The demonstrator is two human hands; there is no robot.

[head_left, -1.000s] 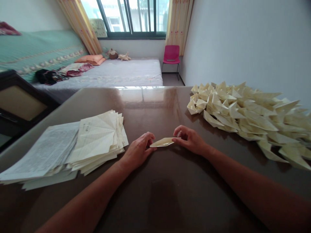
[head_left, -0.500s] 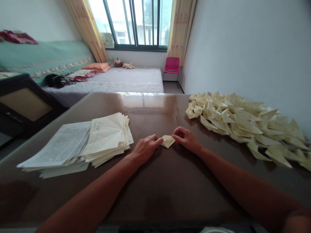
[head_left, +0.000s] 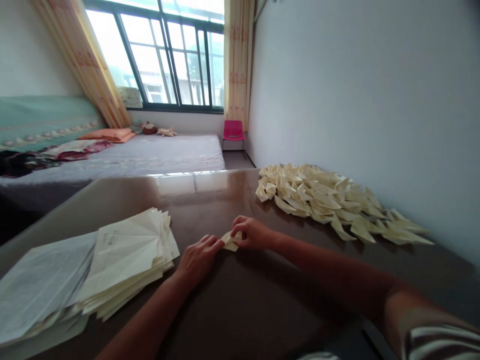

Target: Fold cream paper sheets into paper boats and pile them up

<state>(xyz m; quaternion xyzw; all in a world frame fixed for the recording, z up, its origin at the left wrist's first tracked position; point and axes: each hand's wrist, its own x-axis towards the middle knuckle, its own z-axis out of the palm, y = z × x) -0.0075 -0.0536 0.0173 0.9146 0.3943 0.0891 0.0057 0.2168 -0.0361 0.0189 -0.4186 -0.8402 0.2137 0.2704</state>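
Note:
A small piece of cream folded paper (head_left: pixel 230 243) lies low over the middle of the brown table (head_left: pixel 210 305), between my two hands. My left hand (head_left: pixel 199 256) pinches its left corner, thumb and fingers closed. On the opposite side my right hand (head_left: pixel 252 232) has its fingertips closed on the paper's right and upper part, covering some of it. The finer folds are too small to make out.
Left on the table is a stack of creased cream sheets (head_left: pixel 127 250) overlapping printed sheets (head_left: pixel 41 280). A large heap of folded paper boats (head_left: pixel 318 192) spreads along the right, by the wall. Beyond stand a bed (head_left: pixel 176 152) and a pink chair (head_left: pixel 233 131).
The view has turned right and tilted up, so everything sits lower and further left. My right hand has come over the folded paper, closer to my left hand.

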